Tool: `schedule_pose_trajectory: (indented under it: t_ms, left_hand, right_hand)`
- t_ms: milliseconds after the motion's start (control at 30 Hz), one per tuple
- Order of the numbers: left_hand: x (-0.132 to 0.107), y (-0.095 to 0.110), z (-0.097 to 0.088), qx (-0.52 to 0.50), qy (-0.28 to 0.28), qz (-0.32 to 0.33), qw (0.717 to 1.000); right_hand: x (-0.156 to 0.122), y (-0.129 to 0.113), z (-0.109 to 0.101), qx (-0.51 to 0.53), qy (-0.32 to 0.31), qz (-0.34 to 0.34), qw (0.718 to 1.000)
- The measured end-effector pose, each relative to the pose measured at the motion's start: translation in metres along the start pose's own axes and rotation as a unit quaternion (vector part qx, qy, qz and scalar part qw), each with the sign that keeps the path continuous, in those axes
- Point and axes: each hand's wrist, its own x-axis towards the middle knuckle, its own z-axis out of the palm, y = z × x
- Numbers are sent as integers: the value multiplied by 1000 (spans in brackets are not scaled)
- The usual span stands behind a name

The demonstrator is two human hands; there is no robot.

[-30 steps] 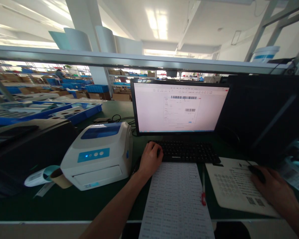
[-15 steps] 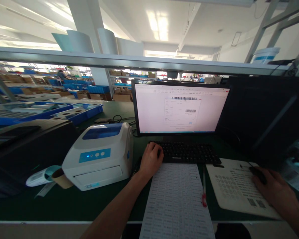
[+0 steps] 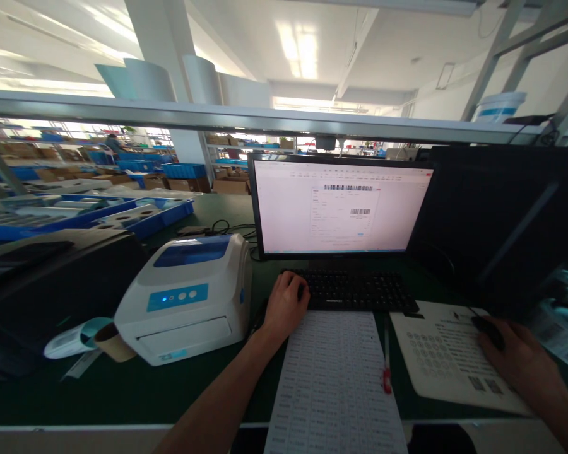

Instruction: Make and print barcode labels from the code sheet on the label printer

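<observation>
My left hand (image 3: pixel 286 302) rests on the left end of a black keyboard (image 3: pixel 355 291), its fingers bent over the keys and slightly apart, holding nothing. At the right, my right hand (image 3: pixel 518 353) is closed over a dark computer mouse (image 3: pixel 488 332). The mouse sits on a pale printed mouse pad (image 3: pixel 438 356). Behind the keyboard stands a monitor (image 3: pixel 288 208) whose screen shows a page with two barcodes. Printed list sheets (image 3: pixel 336 378) lie below the keyboard, and a thin pen-like item with a red end (image 3: pixel 387 380) lies along their right edge.
Left of my arm stands a white label printer (image 3: pixel 184 302) with a blue light on. Next to it are a cardboard core (image 3: pixel 113 342) and a dark machine (image 3: pixel 52 284). Blue trays (image 3: pixel 165 214) sit farther back. A shelf beam (image 3: pixel 246 116) crosses above the monitor.
The whole view has shifted very slightly. Both hands keep their places on the keyboard and mouse, and the screen shows the same page.
</observation>
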Motion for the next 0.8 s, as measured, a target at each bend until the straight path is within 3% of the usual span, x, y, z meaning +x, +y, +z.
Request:
schedule_pose_trajectory:
  t_ms: [800]
  left_hand:
    - [0,-1,1,1,1,0,1000]
  right_hand:
    - [2,4,4,-6,-10,2,1000]
